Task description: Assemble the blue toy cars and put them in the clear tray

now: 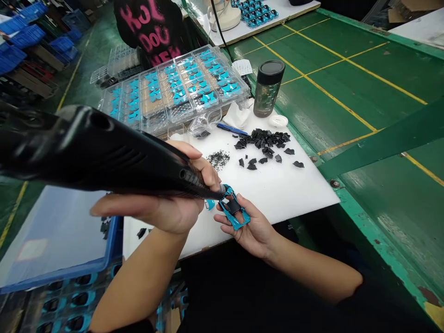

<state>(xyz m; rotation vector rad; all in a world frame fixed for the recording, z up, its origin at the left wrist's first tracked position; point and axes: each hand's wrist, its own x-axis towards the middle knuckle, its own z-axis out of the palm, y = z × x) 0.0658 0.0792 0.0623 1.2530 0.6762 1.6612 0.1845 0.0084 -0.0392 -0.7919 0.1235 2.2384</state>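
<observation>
My left hand (176,212) is wrapped around a black electric screwdriver (138,159), which stretches in from the left edge and hides part of the worktop. Its tip end meets the upper end of a blue plastic frame (239,223) with a black piece (233,206) set in its middle. The fingers of my right hand (255,231) close around that frame from the right and below. Another blue part (210,204) lies just left of the frame, partly covered. Small black screws (218,159) are heaped beyond my left fingers, and black plastic pieces (267,138) lie in a loose pile farther back.
A clear compartment tray (152,120) of blue parts stands behind the white worktop (294,189). Near it are a dark-lidded bottle (268,90), a blue pen (231,129), tissue and a white case (278,121). A blue bin (69,268) sits left; a person (152,27) is beyond.
</observation>
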